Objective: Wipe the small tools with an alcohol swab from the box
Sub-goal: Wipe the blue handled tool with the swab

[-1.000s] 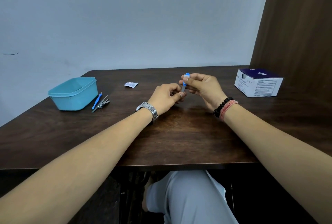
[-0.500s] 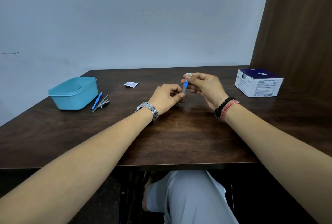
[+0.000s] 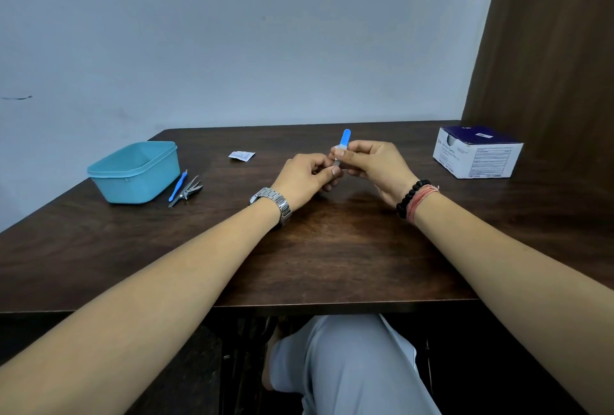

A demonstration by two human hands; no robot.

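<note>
A small tool with a blue handle (image 3: pixel 344 138) stands upright between my hands over the middle of the table. My left hand (image 3: pixel 307 178) pinches its lower metal end. My right hand (image 3: pixel 373 167) pinches a white swab (image 3: pixel 339 149) around the tool's shaft, just under the blue handle. The swab box (image 3: pixel 478 157), white with a dark blue top, sits at the far right. Another blue-handled tool (image 3: pixel 177 185) and a metal nail clipper (image 3: pixel 187 192) lie on the table at the left.
A teal plastic tub (image 3: pixel 134 172) stands at the left beside the two lying tools. A torn white swab wrapper (image 3: pixel 241 155) lies behind my hands. The dark wooden table (image 3: pixel 332 248) meets a wall behind and a brown panel on the right.
My right hand slid the swab up over the blue handle tip, then back down the shaft, so the blue end shows again. My left hand kept its hold.
</note>
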